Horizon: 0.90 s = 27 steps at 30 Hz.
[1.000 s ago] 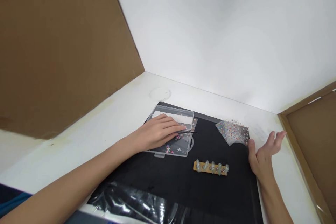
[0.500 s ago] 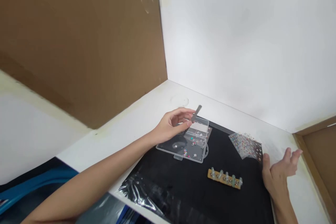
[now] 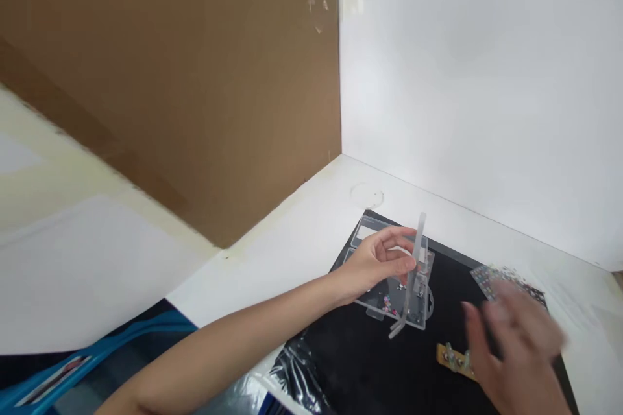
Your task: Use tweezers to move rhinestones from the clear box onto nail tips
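My left hand [image 3: 382, 262] hovers over a clear plastic box [image 3: 418, 308] and is shut on a long, thin pair of tweezers [image 3: 411, 275], which stand nearly upright and look pale with blur. Small coloured rhinestones [image 3: 387, 303] lie inside the box, partly hidden by my hand. My right hand [image 3: 516, 343] is blurred, with its fingers apart and nothing visible in them. It passes over the black mat [image 3: 370, 353], close to a stack of sticker sheets [image 3: 506, 279] and partly covering a wooden strip with nail tips [image 3: 452, 360].
The mat lies on a white table [image 3: 311, 240], with a round mark [image 3: 366, 195] behind it. A white wall [image 3: 477, 91] and a brown cardboard panel [image 3: 170, 91] rise at the back and left. Crinkled black plastic [image 3: 302, 373] lies at the front edge.
The whole view has shifted as my head turned. My left hand has raised the tweezers upright over the box. My right hand has moved in over the mat, now covering part of the wooden strip.
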{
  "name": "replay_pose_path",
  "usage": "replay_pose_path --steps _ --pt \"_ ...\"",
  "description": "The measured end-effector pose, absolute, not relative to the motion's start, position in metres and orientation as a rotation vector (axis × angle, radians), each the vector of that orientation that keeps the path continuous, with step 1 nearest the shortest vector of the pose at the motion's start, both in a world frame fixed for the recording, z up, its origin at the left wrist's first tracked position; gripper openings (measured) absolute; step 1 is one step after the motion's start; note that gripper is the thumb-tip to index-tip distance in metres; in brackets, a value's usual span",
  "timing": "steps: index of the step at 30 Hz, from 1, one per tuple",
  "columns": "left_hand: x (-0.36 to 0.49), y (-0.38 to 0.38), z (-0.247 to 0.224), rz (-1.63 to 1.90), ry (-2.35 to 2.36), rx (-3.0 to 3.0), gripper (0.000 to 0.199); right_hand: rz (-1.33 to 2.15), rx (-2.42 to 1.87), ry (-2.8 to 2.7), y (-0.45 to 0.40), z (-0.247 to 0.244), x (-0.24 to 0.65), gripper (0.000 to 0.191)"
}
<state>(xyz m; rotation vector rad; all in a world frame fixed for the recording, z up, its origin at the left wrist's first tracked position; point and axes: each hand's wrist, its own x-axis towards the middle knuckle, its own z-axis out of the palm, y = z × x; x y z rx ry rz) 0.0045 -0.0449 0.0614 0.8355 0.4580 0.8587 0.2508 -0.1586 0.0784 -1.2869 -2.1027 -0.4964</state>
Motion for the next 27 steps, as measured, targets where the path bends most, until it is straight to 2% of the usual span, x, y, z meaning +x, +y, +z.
replay_pose_path --steps 2,5,12,14,16,19,21,22,24,27 --pt "0.002 -0.046 0.064 0.764 0.467 0.842 0.063 -0.612 -1.104 -2.298 -0.153 0.088 0.213 0.053" --pt "-0.002 -0.047 0.068 0.605 0.52 0.916 0.066 -0.67 -0.998 -2.436 -0.146 0.1 0.187 0.047" --pt "-0.007 -0.054 0.08 0.433 0.535 0.988 0.083 -0.6 -1.07 -2.386 -0.159 0.089 0.202 0.035" --pt "-0.008 -0.052 0.082 0.421 0.492 1.02 0.074 -0.567 -1.149 -2.277 -0.17 0.077 0.202 0.034" --pt "-0.013 -0.045 0.082 0.491 0.474 1.133 0.056 -0.541 -1.18 -2.187 -0.177 0.065 0.205 0.033" --pt "-0.025 -0.023 0.073 0.853 0.729 1.554 0.032 -0.565 -1.203 -2.061 -0.179 0.05 0.219 0.038" --pt "-0.035 -0.006 0.063 1.082 1.033 1.906 0.029 -0.582 -1.208 -2.02 -0.174 0.046 0.231 0.039" --pt "-0.039 0.001 0.057 1.083 1.166 2.048 0.03 -0.56 -1.201 -2.031 -0.17 0.046 0.237 0.039" --pt "-0.045 0.011 0.046 0.94 1.372 2.181 0.035 -0.463 -1.161 -2.102 -0.164 0.05 0.242 0.045" --pt "-0.047 0.015 0.032 0.705 1.478 2.178 0.039 -0.337 -1.105 -2.187 -0.158 0.062 0.235 0.068"
